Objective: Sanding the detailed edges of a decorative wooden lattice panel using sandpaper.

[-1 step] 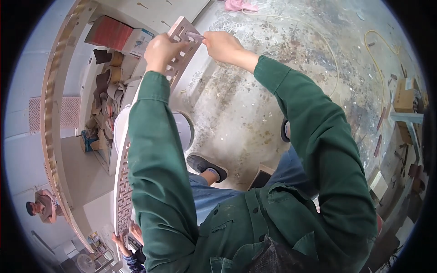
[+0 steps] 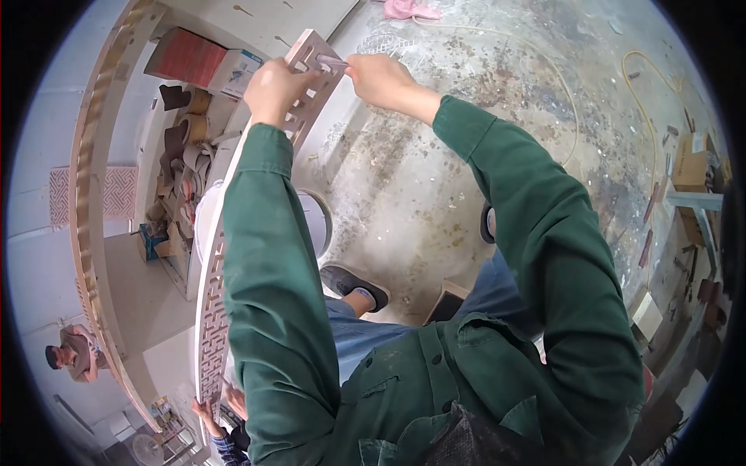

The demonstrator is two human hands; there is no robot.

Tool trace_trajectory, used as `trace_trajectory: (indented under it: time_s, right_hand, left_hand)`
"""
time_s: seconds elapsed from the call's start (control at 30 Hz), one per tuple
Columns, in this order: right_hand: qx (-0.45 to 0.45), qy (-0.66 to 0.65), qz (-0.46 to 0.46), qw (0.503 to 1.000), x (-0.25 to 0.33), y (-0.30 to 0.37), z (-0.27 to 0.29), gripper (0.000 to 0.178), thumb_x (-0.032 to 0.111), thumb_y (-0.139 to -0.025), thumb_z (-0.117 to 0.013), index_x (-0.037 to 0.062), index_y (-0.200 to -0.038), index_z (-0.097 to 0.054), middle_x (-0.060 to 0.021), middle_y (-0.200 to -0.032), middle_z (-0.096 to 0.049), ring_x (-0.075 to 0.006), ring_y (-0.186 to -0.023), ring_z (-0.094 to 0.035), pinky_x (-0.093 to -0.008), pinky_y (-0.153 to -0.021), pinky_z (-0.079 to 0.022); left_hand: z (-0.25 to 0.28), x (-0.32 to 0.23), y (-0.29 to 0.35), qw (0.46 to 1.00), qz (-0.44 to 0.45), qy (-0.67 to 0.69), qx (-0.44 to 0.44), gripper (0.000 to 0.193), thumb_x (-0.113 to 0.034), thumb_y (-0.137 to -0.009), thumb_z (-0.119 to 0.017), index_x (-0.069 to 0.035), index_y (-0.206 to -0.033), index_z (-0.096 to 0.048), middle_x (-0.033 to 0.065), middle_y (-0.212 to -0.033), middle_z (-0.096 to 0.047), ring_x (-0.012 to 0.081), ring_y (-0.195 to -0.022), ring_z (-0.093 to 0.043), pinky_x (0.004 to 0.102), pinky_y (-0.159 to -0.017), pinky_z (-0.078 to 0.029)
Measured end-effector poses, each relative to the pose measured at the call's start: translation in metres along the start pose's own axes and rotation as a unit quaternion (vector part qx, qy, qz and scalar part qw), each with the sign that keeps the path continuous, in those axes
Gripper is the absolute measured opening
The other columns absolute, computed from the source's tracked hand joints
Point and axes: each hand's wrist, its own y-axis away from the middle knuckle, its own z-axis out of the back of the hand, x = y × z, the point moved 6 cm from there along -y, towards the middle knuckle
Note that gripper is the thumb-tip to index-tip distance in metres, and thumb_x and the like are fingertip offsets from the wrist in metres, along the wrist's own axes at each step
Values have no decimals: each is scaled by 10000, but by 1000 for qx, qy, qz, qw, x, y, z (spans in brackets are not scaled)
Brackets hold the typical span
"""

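Observation:
A long pale pink fretwork panel (image 2: 309, 46), cut through with rows of slots, runs from the upper middle down along my left arm. My left hand (image 2: 272, 92) is closed around the panel near its far end, the thumb lying across its pierced face. My right hand (image 2: 382, 81) sits just right of it and pinches a thin pale strip (image 2: 332, 60), whose far end reaches into a slot of the panel. I cannot make out what the strip is. At the panel's near end, another person's hand (image 2: 205, 412) touches its edge.
A white round bucket (image 2: 313, 224) stands beneath the panel. Leftward are shelves with a red-sided box (image 2: 186, 58) and brown curved pieces (image 2: 175, 140). A person (image 2: 78, 353) is farther left. A yellow hose (image 2: 651, 116) and a cardboard box (image 2: 691, 163) lie right on the stained floor.

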Motion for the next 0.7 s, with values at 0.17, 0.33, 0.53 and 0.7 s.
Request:
trace_trajectory:
  time_s: [0.17, 0.33, 0.53, 0.7]
  right_hand:
    - [31, 24, -60, 997, -4, -27, -18, 255, 170, -860, -497, 36, -1013, -650, -205, -958, -665, -369, -938, -640, -443, -807, -507]
    - [57, 60, -66, 994, 2, -30, -15, 248, 171, -848, -520, 23, -971, -676, -200, -978, -667, -363, -945, -642, -442, -816, -507]
    - [33, 48, -33, 998, 10, -20, -2, 279, 240, -898, -501, 37, -985, -670, -216, -955, -662, -383, -932, -635, -454, -809, -503]
    - [49, 50, -87, 994, -8, -27, -26, 286, 138, -825, -492, 30, -1018, -673, -219, -1014, -658, -363, -992, -632, -423, -853, -505]
  left_hand:
    - [-10, -7, 0, 994, 8, -53, -93, 384, -454, -695, -722, -95, -825, -688, 25, -642, -680, 186, -680, -681, 322, -658, -507]
    - [-3, 2, 0, 998, 38, -13, -52, 434, -508, -720, -702, -89, -830, -674, 23, -664, -681, 172, -642, -673, 306, -636, -495]
    - [-4, 1, 6, 990, 6, -75, -119, 415, -511, -718, -695, -112, -832, -682, 28, -656, -676, 185, -675, -673, 315, -645, -492]
    - [-13, -7, 7, 991, -2, -40, -128, 408, -466, -681, -724, -79, -801, -675, 93, -710, -677, 268, -757, -661, 384, -663, -498]
